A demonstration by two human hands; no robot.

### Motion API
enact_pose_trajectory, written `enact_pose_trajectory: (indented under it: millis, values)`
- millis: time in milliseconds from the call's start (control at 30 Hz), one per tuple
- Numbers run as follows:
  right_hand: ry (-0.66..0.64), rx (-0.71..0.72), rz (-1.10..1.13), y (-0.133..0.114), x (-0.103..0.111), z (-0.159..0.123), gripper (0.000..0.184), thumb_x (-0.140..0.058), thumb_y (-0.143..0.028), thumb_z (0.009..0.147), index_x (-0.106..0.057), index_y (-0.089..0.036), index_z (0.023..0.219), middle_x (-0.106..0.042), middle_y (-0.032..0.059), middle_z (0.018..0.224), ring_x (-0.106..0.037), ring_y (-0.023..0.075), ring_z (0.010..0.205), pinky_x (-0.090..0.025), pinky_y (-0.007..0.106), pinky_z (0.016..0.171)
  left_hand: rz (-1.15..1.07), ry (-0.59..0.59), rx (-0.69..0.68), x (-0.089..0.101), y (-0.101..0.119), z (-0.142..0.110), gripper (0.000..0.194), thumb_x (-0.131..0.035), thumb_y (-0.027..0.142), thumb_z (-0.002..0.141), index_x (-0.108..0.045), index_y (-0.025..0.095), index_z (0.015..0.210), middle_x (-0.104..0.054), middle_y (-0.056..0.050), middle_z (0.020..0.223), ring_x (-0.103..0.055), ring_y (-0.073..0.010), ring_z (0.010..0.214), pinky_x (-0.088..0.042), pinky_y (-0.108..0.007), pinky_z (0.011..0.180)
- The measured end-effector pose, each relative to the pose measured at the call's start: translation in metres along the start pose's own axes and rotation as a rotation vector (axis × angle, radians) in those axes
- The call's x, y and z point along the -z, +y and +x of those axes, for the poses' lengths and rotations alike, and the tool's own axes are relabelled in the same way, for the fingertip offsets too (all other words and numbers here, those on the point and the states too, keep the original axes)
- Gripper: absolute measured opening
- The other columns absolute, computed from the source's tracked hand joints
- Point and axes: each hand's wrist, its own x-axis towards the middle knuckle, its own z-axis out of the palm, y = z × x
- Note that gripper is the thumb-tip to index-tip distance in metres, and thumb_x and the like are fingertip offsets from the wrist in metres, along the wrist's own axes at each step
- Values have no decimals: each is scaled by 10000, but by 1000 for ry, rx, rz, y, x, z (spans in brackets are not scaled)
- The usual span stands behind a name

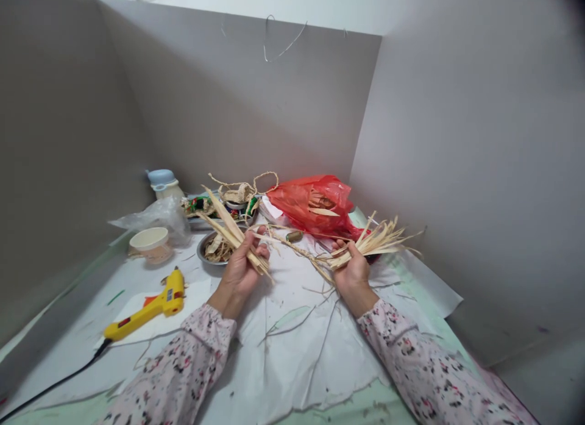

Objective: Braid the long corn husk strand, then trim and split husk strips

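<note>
My left hand (241,269) is closed around a bundle of dried straw strips (228,227) that point up and to the left. My right hand (351,272) grips a second bundle of straw strips (381,239) fanning out to the right. A thin twisted straw cord (292,247) runs between the two bundles above the white paper (297,352) on the table. Both arms wear flowered sleeves.
A yellow glue gun (155,304) with a black cord lies at the left. Behind the hands sit a metal bowl of scraps (212,249), a paper cup (150,242), a clear plastic bag (158,216), a red plastic bag (315,205) and a tray of craft bits (228,204). Grey walls enclose the table.
</note>
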Motion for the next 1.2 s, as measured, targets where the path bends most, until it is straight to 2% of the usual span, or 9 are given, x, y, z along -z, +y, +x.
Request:
enact_pose_trajectory:
  millis: [133, 267, 367, 467, 633, 767, 900, 1033, 1200]
  values:
    - [64, 6, 53, -1, -3, -3, 125, -522, -236, 868, -573, -179, 770, -672, -25, 681, -660, 95, 628, -537, 209, 617, -30, 57, -9, 1, 2, 1, 59, -630, 117, 831, -603, 152, 870, -645, -23, 840, -500, -53, 552, -480, -146, 485]
    - [-18, 38, -10, 2, -7, -14, 143, -612, -321, 811, -580, -187, 772, -671, -16, 665, -654, 127, 619, -538, 251, 615, -12, 90, 59, 0, -5, -4, 93, -670, 105, 793, -591, 154, 796, -593, -1, 717, -512, -64, 551, -458, -141, 461]
    - [-45, 97, -60, 2, -7, -15, 180, -639, -362, 778, -571, -198, 747, -657, -14, 647, -642, 136, 612, -532, 264, 610, 9, 67, 41, -1, -3, -3, 123, -699, 101, 769, -603, 151, 828, -642, -15, 805, -507, -50, 547, -462, -136, 470]
    - [23, 128, -30, -3, -6, -8, 169, -640, -350, 762, -560, -205, 733, -648, -16, 648, -633, 135, 612, -529, 266, 610, 2, 51, -29, 0, 10, 1, 137, -705, 107, 768, -607, 163, 845, -683, -19, 921, -509, -39, 549, -480, -141, 497]
    - [41, 125, -25, -9, -8, -4, 187, -647, -356, 750, -546, -200, 737, -640, -19, 662, -622, 128, 622, -515, 256, 618, 3, 83, -88, 1, 23, 8, 117, -693, 123, 782, -591, 168, 815, -685, -8, 888, -493, -31, 524, -475, -141, 505]
    - [-173, 90, -103, -4, -14, -20, 252, -689, -387, 737, -526, -195, 728, -583, -40, 620, -561, 108, 556, -466, 232, 565, 326, 153, -34, 1, -2, 1, 201, -772, 126, 683, -587, 145, 759, -574, 36, 641, -443, -36, 453, -417, -143, 434]
    - [-468, -6, -256, 7, -16, -42, 288, -708, -421, 735, -540, -210, 837, -523, -70, 573, -516, 109, 515, -434, 237, 551, 773, -11, 39, 0, -37, -12, 273, -841, 212, 573, -632, 119, 722, -542, 36, 589, -457, -62, 480, -388, -175, 447]
    - [-570, 5, -488, 6, -17, -55, 257, -715, -390, 742, -608, -201, 879, -606, -23, 646, -571, 149, 617, -468, 270, 631, 980, -58, -1, -2, -51, -19, 231, -810, 268, 585, -679, 119, 703, -604, -2, 601, -490, -98, 508, -381, -212, 482]
    - [-689, 7, -586, -1, -18, -56, 185, -723, -347, 734, -676, -206, 845, -678, 40, 833, -615, 211, 828, -491, 304, 723, 1091, -73, 15, -3, -52, -20, 236, -780, 196, 572, -719, 116, 785, -634, -7, 620, -506, -111, 521, -390, -219, 513]
